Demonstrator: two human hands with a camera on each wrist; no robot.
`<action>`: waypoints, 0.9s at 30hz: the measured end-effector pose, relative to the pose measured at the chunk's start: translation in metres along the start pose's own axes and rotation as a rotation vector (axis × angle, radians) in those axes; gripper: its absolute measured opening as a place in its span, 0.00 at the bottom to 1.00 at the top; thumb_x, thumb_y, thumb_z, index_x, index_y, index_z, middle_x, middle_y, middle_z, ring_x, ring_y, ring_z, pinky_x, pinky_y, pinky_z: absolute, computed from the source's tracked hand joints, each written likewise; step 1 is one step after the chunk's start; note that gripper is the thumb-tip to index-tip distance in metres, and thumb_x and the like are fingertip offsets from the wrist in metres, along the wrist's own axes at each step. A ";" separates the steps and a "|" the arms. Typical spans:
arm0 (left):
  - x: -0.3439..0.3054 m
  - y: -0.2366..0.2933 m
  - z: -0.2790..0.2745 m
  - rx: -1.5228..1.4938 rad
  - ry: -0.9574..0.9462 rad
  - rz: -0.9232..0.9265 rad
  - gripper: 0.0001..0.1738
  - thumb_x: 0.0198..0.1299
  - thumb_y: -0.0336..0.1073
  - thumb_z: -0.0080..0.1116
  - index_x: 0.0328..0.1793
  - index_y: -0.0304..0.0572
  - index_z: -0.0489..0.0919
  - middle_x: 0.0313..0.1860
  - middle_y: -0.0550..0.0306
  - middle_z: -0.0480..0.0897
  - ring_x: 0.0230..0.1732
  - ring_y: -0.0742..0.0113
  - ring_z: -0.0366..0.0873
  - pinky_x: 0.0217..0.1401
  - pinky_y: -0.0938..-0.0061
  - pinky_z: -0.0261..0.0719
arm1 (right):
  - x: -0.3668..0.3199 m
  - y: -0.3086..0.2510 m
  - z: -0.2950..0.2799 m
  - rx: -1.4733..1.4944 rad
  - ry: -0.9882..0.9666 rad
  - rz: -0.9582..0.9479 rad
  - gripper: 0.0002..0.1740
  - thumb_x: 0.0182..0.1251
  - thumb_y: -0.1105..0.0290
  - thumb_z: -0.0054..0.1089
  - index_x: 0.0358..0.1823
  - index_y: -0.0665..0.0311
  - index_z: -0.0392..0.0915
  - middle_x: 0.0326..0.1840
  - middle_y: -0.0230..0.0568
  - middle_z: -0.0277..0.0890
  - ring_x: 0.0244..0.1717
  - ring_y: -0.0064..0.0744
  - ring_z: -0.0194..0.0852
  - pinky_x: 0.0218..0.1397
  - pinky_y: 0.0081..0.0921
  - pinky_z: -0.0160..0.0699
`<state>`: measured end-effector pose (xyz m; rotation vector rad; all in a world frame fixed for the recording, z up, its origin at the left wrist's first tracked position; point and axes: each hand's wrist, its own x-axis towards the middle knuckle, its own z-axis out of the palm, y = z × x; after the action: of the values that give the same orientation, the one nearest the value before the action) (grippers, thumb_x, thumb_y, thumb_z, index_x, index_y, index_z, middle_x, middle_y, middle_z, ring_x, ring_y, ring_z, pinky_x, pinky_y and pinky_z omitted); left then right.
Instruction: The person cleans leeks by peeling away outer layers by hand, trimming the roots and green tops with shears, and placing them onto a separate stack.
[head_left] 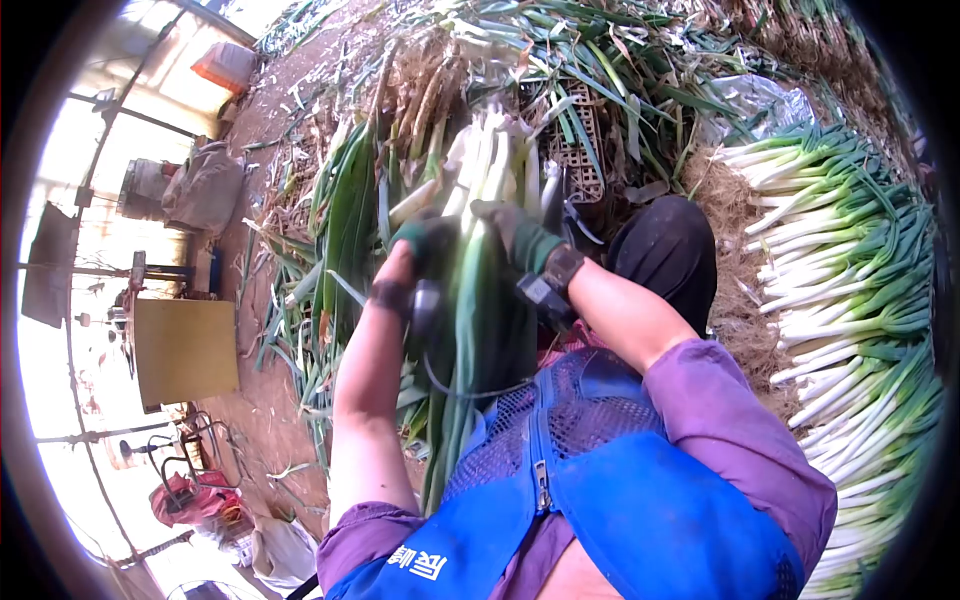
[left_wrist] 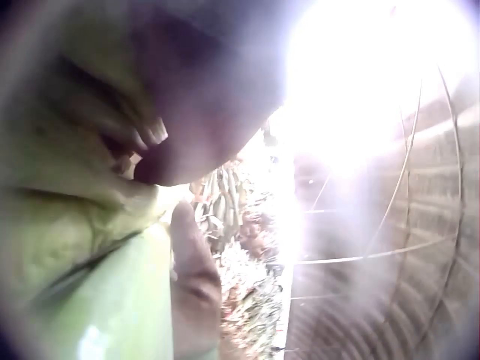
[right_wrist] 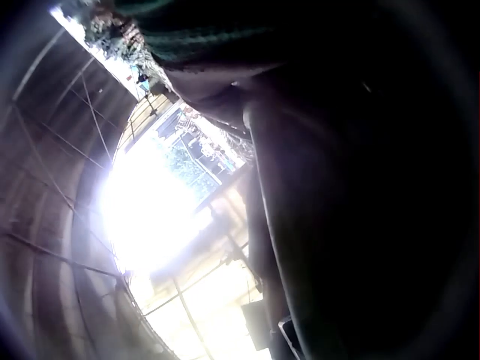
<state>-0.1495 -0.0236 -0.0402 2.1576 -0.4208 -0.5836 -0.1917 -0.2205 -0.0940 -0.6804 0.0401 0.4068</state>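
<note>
A bunch of long green onions lies lengthwise in front of the body in the head view, white ends away, leaves hanging toward the lap. My gloved left hand grips its left side; my gloved right hand is curled on its right side, near the white stems. Both hands are slightly blurred. Pale green stalks fill the lower left of the left wrist view, with a finger against them. Deep shadow hides most of the right wrist view, where a green glove cuff crosses the top.
A long row of onions with white stems lies on the right. Loose leaves and a plastic crate are ahead. My bent knee is right of the bunch. A yellow board and a red-and-white container stand left.
</note>
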 end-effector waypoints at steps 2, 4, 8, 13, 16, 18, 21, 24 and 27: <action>-0.026 0.025 -0.026 0.601 0.106 0.626 0.13 0.59 0.30 0.58 0.49 0.38 0.83 0.42 0.62 0.83 0.47 0.67 0.80 0.50 0.72 0.79 | -0.010 -0.014 0.018 -0.672 -0.093 -0.363 0.18 0.66 0.67 0.63 0.52 0.73 0.79 0.43 0.46 0.83 0.43 0.32 0.83 0.55 0.26 0.80; -0.062 0.093 -0.025 -0.682 0.174 -0.160 0.15 0.60 0.31 0.55 0.52 0.36 0.82 0.46 0.61 0.83 0.49 0.67 0.80 0.57 0.71 0.79 | -0.025 -0.022 0.051 -0.223 -0.187 -0.313 0.23 0.62 0.71 0.66 0.57 0.72 0.74 0.47 0.45 0.83 0.48 0.34 0.82 0.60 0.28 0.78; -0.091 0.132 -0.038 -0.704 0.128 -0.049 0.20 0.67 0.39 0.57 0.61 0.36 0.77 0.51 0.56 0.83 0.51 0.70 0.79 0.58 0.72 0.77 | -0.054 -0.062 0.102 0.032 -0.278 -0.285 0.25 0.64 0.71 0.66 0.60 0.73 0.72 0.51 0.45 0.81 0.53 0.34 0.81 0.64 0.29 0.77; -0.091 0.103 -0.031 -0.612 0.068 -0.074 0.20 0.73 0.41 0.53 0.63 0.36 0.77 0.53 0.59 0.83 0.50 0.74 0.80 0.53 0.79 0.77 | -0.045 -0.075 0.097 -0.509 -0.193 -0.703 0.21 0.73 0.62 0.57 0.57 0.72 0.75 0.48 0.41 0.80 0.45 0.29 0.81 0.52 0.28 0.83; -0.108 0.120 -0.024 -0.468 0.019 -0.020 0.20 0.73 0.41 0.52 0.64 0.35 0.76 0.53 0.60 0.82 0.48 0.75 0.79 0.52 0.80 0.77 | -0.056 -0.095 0.106 -0.206 -0.139 -0.365 0.22 0.72 0.61 0.56 0.60 0.70 0.72 0.46 0.42 0.79 0.44 0.31 0.80 0.49 0.28 0.85; -0.114 0.147 -0.014 -0.520 0.158 0.022 0.24 0.72 0.38 0.54 0.71 0.40 0.69 0.50 0.64 0.79 0.45 0.77 0.76 0.49 0.81 0.75 | -0.054 -0.093 0.108 -0.639 -0.110 -0.534 0.23 0.72 0.62 0.56 0.61 0.70 0.70 0.45 0.43 0.78 0.43 0.32 0.80 0.49 0.28 0.85; -0.116 0.161 -0.014 -0.496 0.083 0.021 0.31 0.66 0.32 0.60 0.75 0.45 0.63 0.46 0.64 0.77 0.42 0.77 0.74 0.46 0.80 0.75 | -0.061 -0.070 0.127 -0.621 -0.188 -0.692 0.29 0.71 0.61 0.57 0.67 0.69 0.65 0.49 0.44 0.75 0.49 0.31 0.75 0.55 0.27 0.78; -0.119 0.159 -0.027 -0.608 -0.064 0.080 0.34 0.59 0.29 0.65 0.71 0.43 0.64 0.44 0.61 0.77 0.41 0.74 0.75 0.46 0.78 0.76 | -0.064 -0.069 0.137 -0.784 -0.163 -0.900 0.29 0.68 0.63 0.60 0.66 0.69 0.66 0.49 0.41 0.76 0.47 0.28 0.75 0.52 0.25 0.78; -0.117 0.153 -0.025 -0.692 -0.062 0.068 0.34 0.58 0.29 0.66 0.70 0.40 0.66 0.43 0.61 0.77 0.41 0.72 0.76 0.46 0.77 0.76 | -0.086 -0.093 0.158 -0.297 -0.114 -0.330 0.26 0.65 0.62 0.63 0.59 0.70 0.71 0.45 0.39 0.78 0.42 0.26 0.77 0.45 0.26 0.79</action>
<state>-0.2481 -0.0405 0.1265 1.4628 -0.2688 -0.6444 -0.2505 -0.2181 0.0990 -0.9375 -0.2428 0.1322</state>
